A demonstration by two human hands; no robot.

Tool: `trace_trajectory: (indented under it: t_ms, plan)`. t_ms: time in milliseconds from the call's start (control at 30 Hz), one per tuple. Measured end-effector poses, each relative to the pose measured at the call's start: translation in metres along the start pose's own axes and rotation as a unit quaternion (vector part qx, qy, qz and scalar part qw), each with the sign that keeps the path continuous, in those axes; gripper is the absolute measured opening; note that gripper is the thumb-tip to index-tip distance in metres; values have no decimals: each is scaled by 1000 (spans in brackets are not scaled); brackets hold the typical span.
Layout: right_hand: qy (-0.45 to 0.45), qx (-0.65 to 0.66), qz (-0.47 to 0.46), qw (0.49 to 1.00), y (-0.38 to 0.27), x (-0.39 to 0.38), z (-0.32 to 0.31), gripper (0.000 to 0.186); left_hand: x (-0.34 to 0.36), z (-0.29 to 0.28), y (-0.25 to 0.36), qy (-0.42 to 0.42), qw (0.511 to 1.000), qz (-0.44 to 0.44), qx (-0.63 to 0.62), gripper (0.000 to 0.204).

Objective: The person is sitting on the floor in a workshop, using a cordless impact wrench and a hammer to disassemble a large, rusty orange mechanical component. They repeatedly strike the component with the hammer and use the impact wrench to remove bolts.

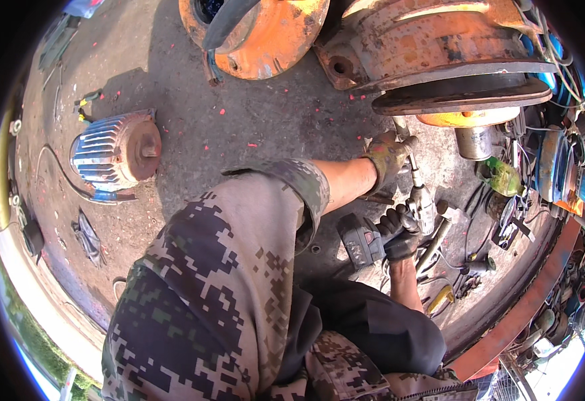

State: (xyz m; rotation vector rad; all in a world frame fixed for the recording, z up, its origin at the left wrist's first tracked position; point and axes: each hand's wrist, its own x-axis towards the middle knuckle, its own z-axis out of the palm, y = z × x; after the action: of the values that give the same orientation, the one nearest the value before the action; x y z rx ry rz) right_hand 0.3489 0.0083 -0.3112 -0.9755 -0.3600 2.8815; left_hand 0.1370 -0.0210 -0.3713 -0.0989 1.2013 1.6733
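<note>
Well, right of centre, the right hand (400,234) had its fingers wrapped round the power tool (424,208), while the left hand (387,158) gripped its shaft (416,176), below the disc (463,103) at upper right.

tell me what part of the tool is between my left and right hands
In the head view, the silver front of the power tool and the slim metal shaft lie between the left hand and right hand.

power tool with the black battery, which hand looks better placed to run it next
Likely the right hand: it grips the power tool between its body and the black battery. The left hand is farther forward, at the silver shaft near the rusty disc, seemingly better suited to guiding.
</note>
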Motion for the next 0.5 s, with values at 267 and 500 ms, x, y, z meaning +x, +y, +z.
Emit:
trace_trajectory:
  t_ms: [267,500]
  plan:
    - [1,-3,2,1000,-7,1,-6,15,-16,3,32,24,996,40,78,41]
    - [1,-5,2,1000,-8,1,-7,17,-17,3,39,24,994,47,93,38]
